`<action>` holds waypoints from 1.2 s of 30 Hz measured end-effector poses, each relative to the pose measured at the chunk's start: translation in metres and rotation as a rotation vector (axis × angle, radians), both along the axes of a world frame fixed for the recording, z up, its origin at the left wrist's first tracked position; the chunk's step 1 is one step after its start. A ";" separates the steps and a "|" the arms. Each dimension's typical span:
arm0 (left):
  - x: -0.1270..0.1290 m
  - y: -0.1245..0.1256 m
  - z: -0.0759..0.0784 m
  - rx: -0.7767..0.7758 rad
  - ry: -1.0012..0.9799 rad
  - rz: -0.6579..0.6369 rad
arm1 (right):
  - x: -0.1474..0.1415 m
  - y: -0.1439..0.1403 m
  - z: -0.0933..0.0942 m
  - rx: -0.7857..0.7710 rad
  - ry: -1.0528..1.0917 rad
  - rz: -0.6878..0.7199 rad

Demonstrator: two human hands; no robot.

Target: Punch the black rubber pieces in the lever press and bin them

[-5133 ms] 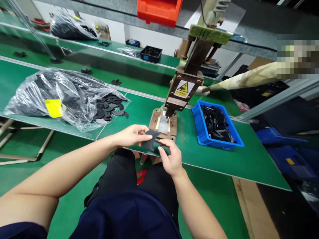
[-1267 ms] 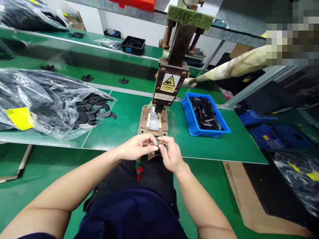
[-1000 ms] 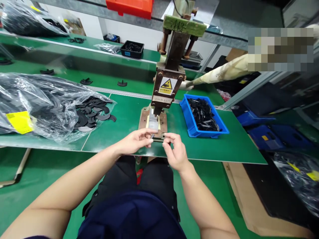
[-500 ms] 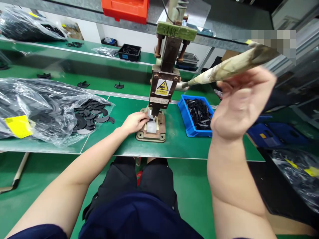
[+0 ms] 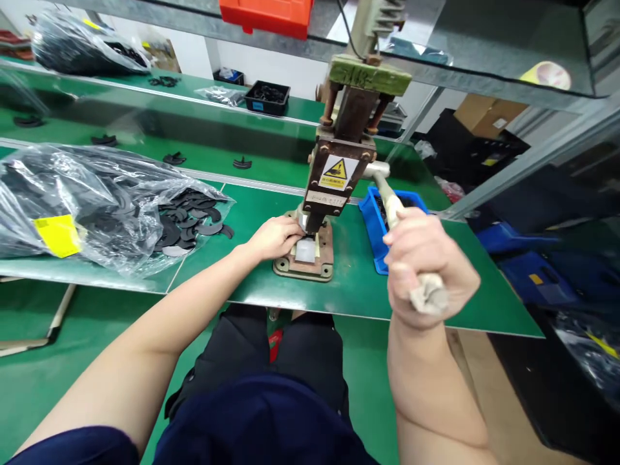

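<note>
Lever (image 5: pixel 393 205) is down now: my right hand (image 5: pixel 429 268) went from reaching up half a second ago to a full fist around it, pulled toward me. Left hand (image 5: pixel 275 236) fingers pinched on the small part under the press (image 5: pixel 339 171), on its base plate (image 5: pixel 305 265) on the table (image 5: pixel 252 213).

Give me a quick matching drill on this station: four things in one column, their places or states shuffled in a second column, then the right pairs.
1. right hand
2. left hand
3. blue bin
4. plastic bag

A. lying at the table's left, black parts spilling out
B. fingers at the press base
C. closed round the wrapped lever
D. right of the press

Pairs: 1-C, 2-B, 3-D, 4-A
</note>
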State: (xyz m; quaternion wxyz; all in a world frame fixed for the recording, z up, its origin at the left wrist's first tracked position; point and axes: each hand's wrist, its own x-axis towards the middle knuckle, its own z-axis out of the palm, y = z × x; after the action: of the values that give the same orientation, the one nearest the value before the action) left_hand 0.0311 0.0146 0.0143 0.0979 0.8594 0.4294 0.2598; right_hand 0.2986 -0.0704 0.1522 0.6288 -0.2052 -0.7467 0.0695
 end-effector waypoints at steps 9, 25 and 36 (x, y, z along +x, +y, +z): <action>-0.040 -0.009 -0.002 -0.039 0.005 0.100 | -0.008 0.000 -0.050 0.022 0.172 -0.077; -0.213 -0.024 0.013 -0.364 0.510 0.455 | -0.017 0.005 -0.058 0.055 0.266 -0.103; -0.109 -0.022 0.036 -0.292 0.078 0.278 | -0.016 0.000 -0.057 0.076 0.184 -0.079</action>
State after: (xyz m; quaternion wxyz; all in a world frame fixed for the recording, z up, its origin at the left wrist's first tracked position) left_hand -0.0775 -0.0070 0.0505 0.1680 0.7778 0.5806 0.1722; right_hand 0.2828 -0.0706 0.0955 0.7043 -0.2031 -0.6793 0.0351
